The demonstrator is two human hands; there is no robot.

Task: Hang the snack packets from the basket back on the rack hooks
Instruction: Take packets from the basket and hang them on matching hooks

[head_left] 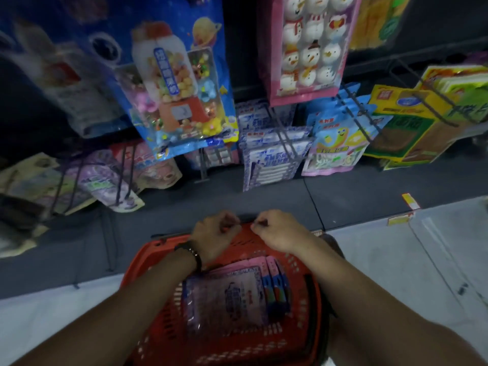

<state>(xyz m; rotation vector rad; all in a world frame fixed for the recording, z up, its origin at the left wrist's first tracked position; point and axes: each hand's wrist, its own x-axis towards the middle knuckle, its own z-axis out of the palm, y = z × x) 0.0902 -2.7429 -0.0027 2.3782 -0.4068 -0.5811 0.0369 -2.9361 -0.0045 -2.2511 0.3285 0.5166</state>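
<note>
**A:** Looking at the hands, what do they hold?

**B:** The left hand [217, 235] and right hand [277, 233] sit side by side at the far rim of the red slotted plastic basket [153, 249]. Both have their fingers curled over it. It looks like a grip on the rim, though blur hides whether a handle is in there too. Neither holds a packet.

**A:** And the packets?

**B:** The purple-and-white flat snack packet [227, 299] lies face up in the basket, on a pink flat packet [250, 262] beneath it. Both lie behind the hands, on the person's side. The long axis of the purple packet runs from the person toward the rack.

**A:** Which hand goes?

**B:** The left, I'd judge, since its wrist already crosses the packet's near-left corner. It would have to draw back and down, then carry the packet forward to the dark wire rack hooks [284, 138] beyond the rim.
</note>
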